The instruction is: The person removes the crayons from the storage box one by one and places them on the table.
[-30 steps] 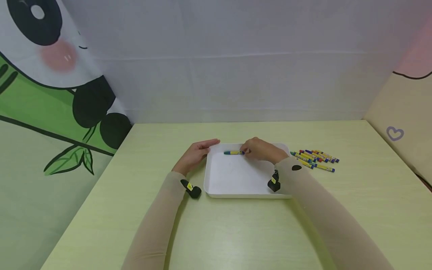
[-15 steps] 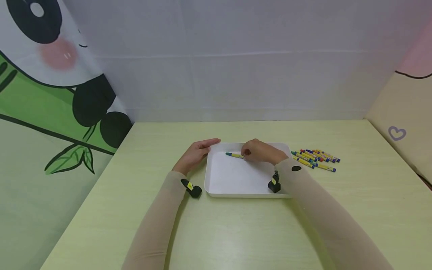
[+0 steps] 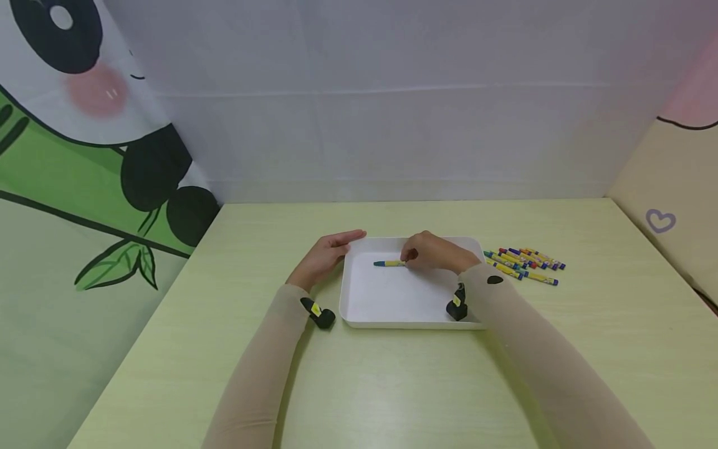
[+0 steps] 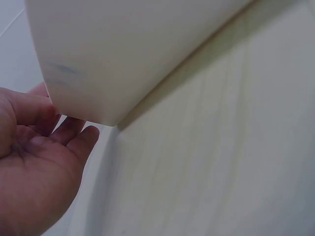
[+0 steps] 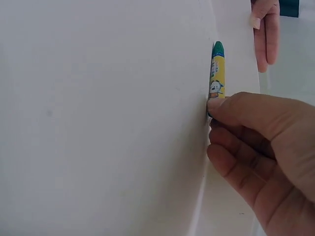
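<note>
- My right hand (image 3: 434, 252) pinched one end of a green-tipped crayon (image 3: 388, 264) with curled fingers (image 5: 236, 110), the crayon lying flat inside the white tray (image 3: 392, 305), near its far edge
- In the right wrist view the crayon (image 5: 217, 73) pointed away from my fingertips, its yellow wrapper showing
- My left hand (image 3: 325, 252) rested on the tray's far left corner, fingers straight and relaxed, gripping nothing; the left wrist view showed the palm (image 4: 34, 167) just beside the tray wall (image 4: 128, 54)
- A loose bunch of crayons (image 3: 524, 265) lay on the yellow-green table (image 3: 392, 386), just right of the tray
</note>
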### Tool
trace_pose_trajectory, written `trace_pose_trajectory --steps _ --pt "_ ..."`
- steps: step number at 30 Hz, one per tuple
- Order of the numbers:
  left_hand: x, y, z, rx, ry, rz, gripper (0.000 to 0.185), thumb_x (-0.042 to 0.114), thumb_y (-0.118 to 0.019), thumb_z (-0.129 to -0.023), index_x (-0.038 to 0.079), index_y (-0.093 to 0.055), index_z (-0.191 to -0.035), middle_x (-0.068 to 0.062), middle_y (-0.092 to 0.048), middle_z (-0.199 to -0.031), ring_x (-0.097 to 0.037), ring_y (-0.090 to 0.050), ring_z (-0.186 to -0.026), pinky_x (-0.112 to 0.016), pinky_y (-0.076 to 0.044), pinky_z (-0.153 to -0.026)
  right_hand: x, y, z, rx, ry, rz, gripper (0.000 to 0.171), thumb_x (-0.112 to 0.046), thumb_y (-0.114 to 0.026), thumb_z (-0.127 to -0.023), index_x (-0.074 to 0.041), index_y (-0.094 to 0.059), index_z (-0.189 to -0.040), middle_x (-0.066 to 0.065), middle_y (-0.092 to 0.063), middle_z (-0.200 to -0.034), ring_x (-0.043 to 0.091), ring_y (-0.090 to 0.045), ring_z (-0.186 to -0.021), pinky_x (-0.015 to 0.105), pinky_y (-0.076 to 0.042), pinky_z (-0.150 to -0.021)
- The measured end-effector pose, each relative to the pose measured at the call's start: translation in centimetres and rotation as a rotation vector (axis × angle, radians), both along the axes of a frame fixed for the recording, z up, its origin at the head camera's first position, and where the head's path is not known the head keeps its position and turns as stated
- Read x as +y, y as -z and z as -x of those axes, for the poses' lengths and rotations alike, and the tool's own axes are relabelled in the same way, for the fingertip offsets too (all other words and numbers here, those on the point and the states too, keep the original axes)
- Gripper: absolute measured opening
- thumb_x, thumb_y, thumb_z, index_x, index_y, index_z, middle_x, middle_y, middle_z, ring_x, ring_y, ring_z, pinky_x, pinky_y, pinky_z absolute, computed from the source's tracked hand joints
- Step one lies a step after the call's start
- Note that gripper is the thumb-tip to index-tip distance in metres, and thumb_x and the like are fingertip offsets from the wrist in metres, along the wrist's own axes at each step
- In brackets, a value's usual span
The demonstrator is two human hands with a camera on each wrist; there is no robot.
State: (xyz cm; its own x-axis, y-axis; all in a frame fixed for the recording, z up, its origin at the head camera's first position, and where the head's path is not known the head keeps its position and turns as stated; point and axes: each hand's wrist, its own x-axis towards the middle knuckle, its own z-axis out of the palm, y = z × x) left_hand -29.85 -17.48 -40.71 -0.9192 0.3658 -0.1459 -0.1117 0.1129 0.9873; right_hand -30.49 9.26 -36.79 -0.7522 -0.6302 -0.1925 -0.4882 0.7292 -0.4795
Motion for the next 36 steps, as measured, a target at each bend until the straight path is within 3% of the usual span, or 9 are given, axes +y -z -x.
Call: trace_pose_trajectory --steps 20,29,36 --pt "0.1 -0.1 0.0 -0.022 0.000 -0.013 0.043 0.000 -0.037 -0.101 0.011 -0.050 -0.141 -0.001 -0.046 -0.148 -0.015 -0.033 -0.143 -0.037 -0.028 -0.118 3.0 -2.4 -0.8 -0.049 0.003 0.133 0.014 -0.009 -0.068 -0.088 -0.009 -0.073 -0.100 0.003 -0.069 -0.099 0.013 -0.062 -0.088 0.027 -0.055 -0.078" --pt "0.1 -0.3 -0.2 -0.018 0.011 -0.040 0.043 -0.002 -0.036 -0.101 0.009 -0.048 -0.142 -0.003 -0.045 -0.149 -0.016 -0.032 -0.143 -0.038 -0.026 -0.119 6.1 -4.2 -1.7 -0.002 0.011 0.171 0.013 -0.009 -0.069 -0.086 -0.010 -0.074 -0.099 0.001 -0.070 -0.097 0.014 -0.065 -0.089 0.029 -0.056 -0.080" --pt "0.2 -0.1 -0.1 -0.011 0.016 -0.042 0.043 -0.001 -0.037 -0.101 0.010 -0.049 -0.141 -0.003 -0.046 -0.148 -0.015 -0.032 -0.143 -0.038 -0.027 -0.118 9.7 -5.0 -2.7 0.021 0.081 0.166 0.014 -0.009 -0.068 -0.087 -0.011 -0.073 -0.100 0.000 -0.070 -0.098 0.014 -0.065 -0.089 0.025 -0.055 -0.077"
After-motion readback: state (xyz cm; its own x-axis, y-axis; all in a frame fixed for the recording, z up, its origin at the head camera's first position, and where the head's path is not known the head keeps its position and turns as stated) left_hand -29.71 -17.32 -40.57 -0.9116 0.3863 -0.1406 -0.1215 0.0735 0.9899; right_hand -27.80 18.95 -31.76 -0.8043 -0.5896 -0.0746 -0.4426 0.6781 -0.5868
